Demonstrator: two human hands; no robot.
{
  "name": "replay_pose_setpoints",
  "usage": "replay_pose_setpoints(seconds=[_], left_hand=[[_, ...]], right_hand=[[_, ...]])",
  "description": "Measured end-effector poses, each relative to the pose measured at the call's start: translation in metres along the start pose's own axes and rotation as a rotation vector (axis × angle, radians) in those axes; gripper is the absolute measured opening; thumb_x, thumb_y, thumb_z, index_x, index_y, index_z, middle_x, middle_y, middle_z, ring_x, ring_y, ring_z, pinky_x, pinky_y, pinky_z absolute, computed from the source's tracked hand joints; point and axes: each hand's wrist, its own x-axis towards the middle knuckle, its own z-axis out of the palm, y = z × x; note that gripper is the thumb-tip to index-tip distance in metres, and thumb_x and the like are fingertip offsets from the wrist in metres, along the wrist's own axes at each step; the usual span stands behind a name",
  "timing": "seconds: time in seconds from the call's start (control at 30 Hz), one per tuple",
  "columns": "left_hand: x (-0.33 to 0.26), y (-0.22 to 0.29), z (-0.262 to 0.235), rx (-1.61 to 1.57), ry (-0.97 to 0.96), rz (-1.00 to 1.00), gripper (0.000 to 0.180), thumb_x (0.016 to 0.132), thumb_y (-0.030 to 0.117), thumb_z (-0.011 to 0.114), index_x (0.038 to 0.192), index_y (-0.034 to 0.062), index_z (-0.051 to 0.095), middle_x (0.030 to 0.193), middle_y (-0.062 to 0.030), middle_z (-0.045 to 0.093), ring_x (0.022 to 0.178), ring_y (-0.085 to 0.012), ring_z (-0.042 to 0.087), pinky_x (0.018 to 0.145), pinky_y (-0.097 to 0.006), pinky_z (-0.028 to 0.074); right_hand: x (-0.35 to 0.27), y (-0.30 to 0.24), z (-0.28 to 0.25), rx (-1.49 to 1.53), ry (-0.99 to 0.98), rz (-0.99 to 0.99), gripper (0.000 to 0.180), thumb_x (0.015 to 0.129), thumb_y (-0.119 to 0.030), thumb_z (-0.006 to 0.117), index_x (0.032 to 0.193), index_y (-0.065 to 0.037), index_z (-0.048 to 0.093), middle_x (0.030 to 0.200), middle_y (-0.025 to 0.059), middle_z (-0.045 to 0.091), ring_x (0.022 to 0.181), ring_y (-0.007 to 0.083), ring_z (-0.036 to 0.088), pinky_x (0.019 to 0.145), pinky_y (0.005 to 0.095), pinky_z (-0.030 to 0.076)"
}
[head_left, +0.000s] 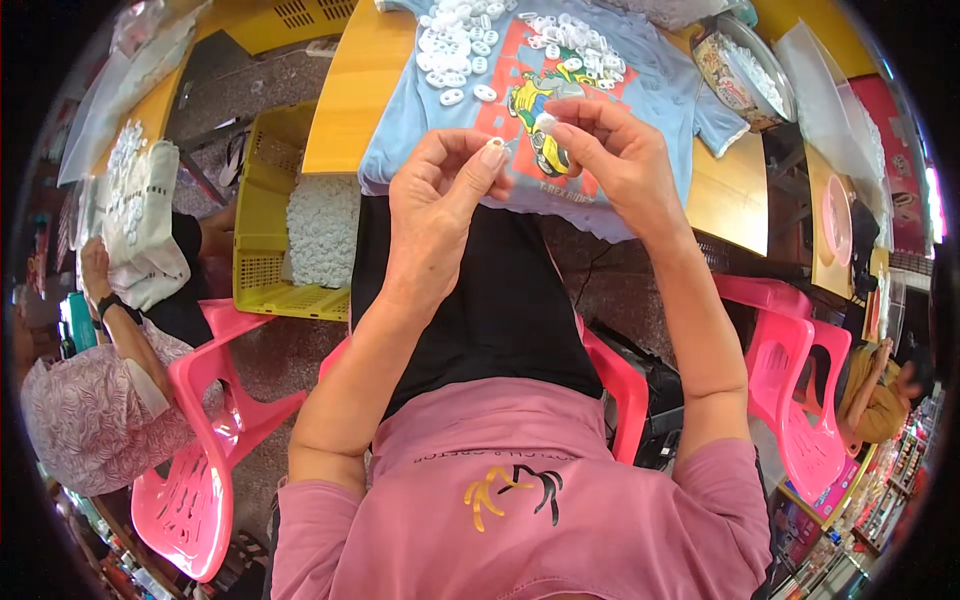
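Above a light blue T-shirt (400, 125) spread over the table edge, both my hands are raised close to each other. My left hand (437, 205) pinches a small whitish piece (496, 144) between thumb and forefinger; its exact kind is too small to tell. A small white plastic piece (546, 121) sits between the thumb and fingers of my right hand (628, 165). Beyond the left hand lies a heap of white oval plastic pieces with holes (445, 50). A looser heap of white plastic pieces (600, 60) rests on the shirt's print, beyond the right hand.
A yellow crate (262, 190) holding a bag of white pieces (322, 230) stands left of my legs. On the table's right is a round tub (770, 85) of white pieces. Pink chairs (225, 370) flank me; a co-worker (110, 400) sits left, another person (885, 395) right.
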Motion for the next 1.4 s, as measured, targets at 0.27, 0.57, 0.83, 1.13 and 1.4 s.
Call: replay_pose_setpoints(seconds=[0.27,0.57,0.83,1.13,1.4], left_hand=[[-0.008,-0.003,0.025,-0.083,-0.126,0.129,0.014,0.093,0.01,0.062,0.102,0.0005,0.059,0.111,-0.0106,0.065,0.095,-0.0109,0.06,0.081,-0.026,0.049],[-0.014,0.0,0.035,-0.117,-0.154,0.168,0.014,0.093,0.011,0.062,0.102,0.0007,0.058,0.11,-0.0113,0.065,0.094,-0.011,0.06,0.081,-0.025,0.049],[-0.014,-0.002,0.036,-0.051,-0.076,0.123,0.016,0.094,0.011,0.061,0.106,0.0014,0.058,0.099,-0.0091,0.066,0.086,-0.0139,0.062,0.078,-0.027,0.049],[-0.015,0.002,0.04,-0.117,-0.118,0.175,0.014,0.094,0.011,0.061,0.104,0.0007,0.058,0.109,-0.0117,0.065,0.094,-0.0119,0.061,0.08,-0.025,0.049],[-0.015,0.003,0.041,-0.094,-0.148,0.179,0.013,0.094,0.009,0.061,0.103,-0.0002,0.057,0.11,-0.0107,0.065,0.095,-0.0096,0.059,0.082,-0.024,0.048]], right_hand=[[-0.024,-0.007,-0.011,0.523,-0.059,0.262,0.03,0.093,-0.013,0.06,0.119,0.002,0.06,0.088,0.0017,0.061,0.078,0.0079,0.057,0.066,0.0251,0.048],[-0.035,-0.011,-0.009,0.781,-0.101,0.311,0.036,0.096,-0.014,0.053,0.129,0.001,0.053,0.098,0.0012,0.06,0.08,0.0081,0.053,0.067,0.0265,0.048],[-0.042,-0.017,-0.008,0.686,-0.067,0.21,0.031,0.093,-0.01,0.059,0.122,0.0,0.059,0.09,-0.0004,0.061,0.072,0.0067,0.054,0.064,0.0271,0.048],[-0.043,-0.016,-0.007,0.608,-0.038,0.164,0.022,0.09,-0.01,0.065,0.11,-0.001,0.061,0.094,0.0044,0.065,0.07,0.0085,0.057,0.064,0.0264,0.051],[-0.046,-0.01,-0.006,-0.018,0.121,-0.299,0.02,0.089,0.0,0.065,0.108,0.002,0.061,0.095,0.0062,0.066,0.08,0.011,0.062,0.071,0.0236,0.051]])
